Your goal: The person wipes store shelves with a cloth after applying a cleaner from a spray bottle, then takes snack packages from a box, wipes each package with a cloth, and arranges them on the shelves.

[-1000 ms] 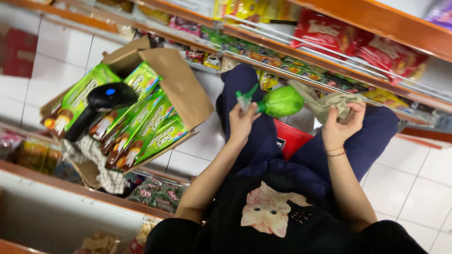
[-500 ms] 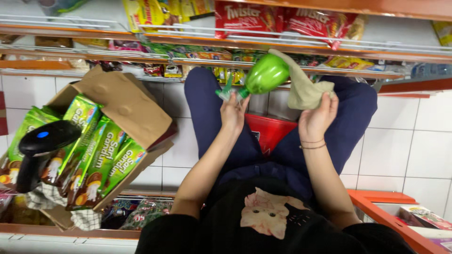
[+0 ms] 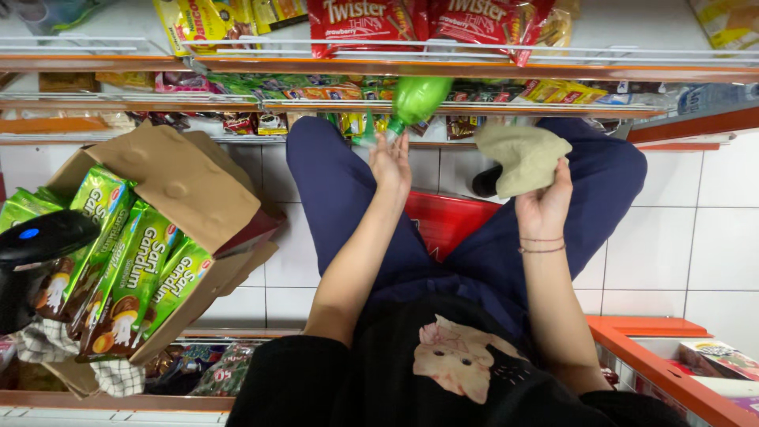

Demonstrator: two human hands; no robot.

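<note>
green spray bottle (image 3: 414, 99) gripped by left hand (image 3: 390, 164), aimed at far shelf (image 3: 443, 69); right hand (image 3: 544, 207) clutches beige cloth (image 3: 522, 156), ready for wiping.

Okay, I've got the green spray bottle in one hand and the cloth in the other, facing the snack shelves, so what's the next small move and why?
Probably bring the cloth in your right hand forward to the shelf rail. The left hand already holds the green spray bottle raised at that shelf, while the cloth hangs short of it, over your knee. Whether anything has been sprayed cannot be seen.
</note>
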